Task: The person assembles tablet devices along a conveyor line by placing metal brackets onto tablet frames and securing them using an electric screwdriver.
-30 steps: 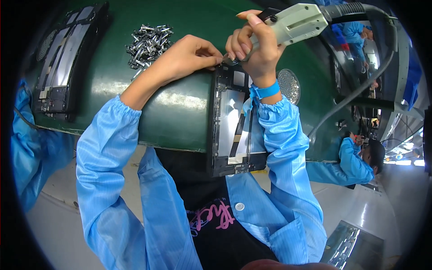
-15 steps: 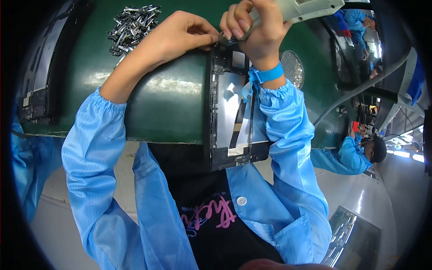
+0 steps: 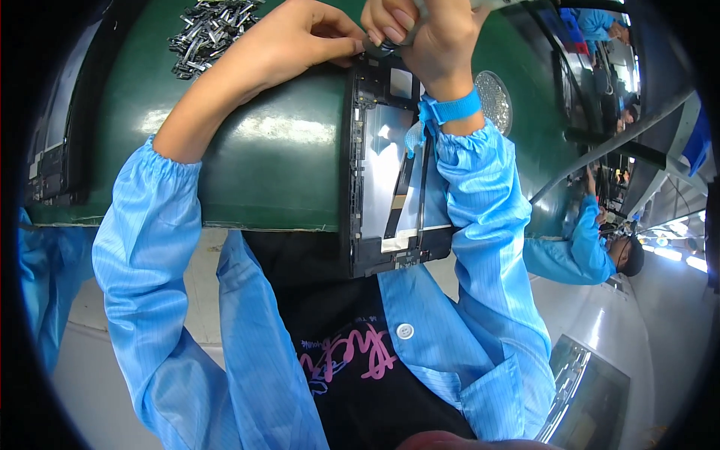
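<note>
Centrally, the right hand (image 3: pixel 442 45) is clamped round a hand tool (image 3: pixel 380 49), its tip near the upper corner of a black-framed device (image 3: pixel 381 146) — there the left hand (image 3: pixel 296 37) nearly joins thumb and index finger, whether on anything cannot be told. The device overhangs the edge of a green table (image 3: pixel 274 169); farther out lie a pile of small metallic parts (image 3: pixel 210 37), 1 round clear dish (image 3: pixel 495 101) and a 2nd device (image 3: pixel 54 154)

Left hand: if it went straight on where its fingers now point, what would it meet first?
The left hand would probably first meet the dark tip of the tool in the right hand; it looks very close, though whether they touch is unclear.
</note>
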A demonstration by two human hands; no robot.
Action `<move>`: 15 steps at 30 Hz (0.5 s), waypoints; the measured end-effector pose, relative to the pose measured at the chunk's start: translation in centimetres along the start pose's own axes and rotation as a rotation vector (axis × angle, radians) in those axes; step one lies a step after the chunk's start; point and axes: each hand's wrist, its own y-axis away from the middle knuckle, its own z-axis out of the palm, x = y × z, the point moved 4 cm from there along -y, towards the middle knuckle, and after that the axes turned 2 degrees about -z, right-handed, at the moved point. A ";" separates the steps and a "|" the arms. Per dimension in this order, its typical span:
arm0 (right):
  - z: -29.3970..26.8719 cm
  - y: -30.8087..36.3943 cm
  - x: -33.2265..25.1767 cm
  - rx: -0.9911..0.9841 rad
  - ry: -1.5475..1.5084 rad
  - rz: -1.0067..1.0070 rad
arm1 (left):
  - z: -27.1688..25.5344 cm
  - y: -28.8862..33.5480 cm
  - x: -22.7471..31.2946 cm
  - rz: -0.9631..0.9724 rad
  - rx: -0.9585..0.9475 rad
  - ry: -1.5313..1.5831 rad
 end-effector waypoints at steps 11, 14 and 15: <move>-0.8 0.0 0.3 0.049 -0.066 0.005 | 0.3 -0.6 -0.1 0.029 -0.010 0.003; -0.8 0.2 0.0 0.043 -0.055 -0.013 | 0.2 -0.8 -0.5 0.035 0.022 0.017; -0.7 0.1 -0.3 0.059 -0.062 -0.020 | -0.2 -1.3 -1.6 0.082 0.014 -0.061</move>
